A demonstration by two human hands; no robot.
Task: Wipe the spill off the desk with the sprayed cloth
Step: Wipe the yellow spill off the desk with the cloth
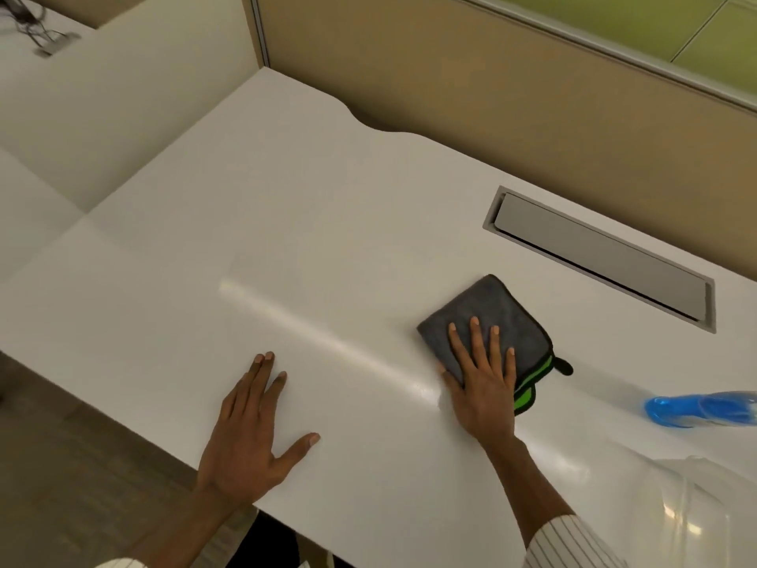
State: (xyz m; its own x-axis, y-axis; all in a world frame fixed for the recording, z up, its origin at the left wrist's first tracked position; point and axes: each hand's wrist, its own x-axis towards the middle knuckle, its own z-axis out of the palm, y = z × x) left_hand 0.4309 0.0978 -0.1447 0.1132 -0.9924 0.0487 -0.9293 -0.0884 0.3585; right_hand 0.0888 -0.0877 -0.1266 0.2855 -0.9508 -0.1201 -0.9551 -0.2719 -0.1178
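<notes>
A folded grey cloth (497, 313) with a green and black edge lies on the white desk (286, 223), right of centre. My right hand (483, 379) presses flat on its near part, fingers spread, the thumb at the cloth's left edge. A small wet patch (444, 399) glistens on the desk just left of that hand. My left hand (250, 432) rests palm down on the bare desk near the front edge, fingers apart, holding nothing.
A blue spray bottle (696, 409) lies at the right edge. Something clear and shiny (688, 510) sits at the lower right corner. A grey cable hatch (602, 256) is set into the desk behind the cloth. A tan partition (491, 75) borders the far side.
</notes>
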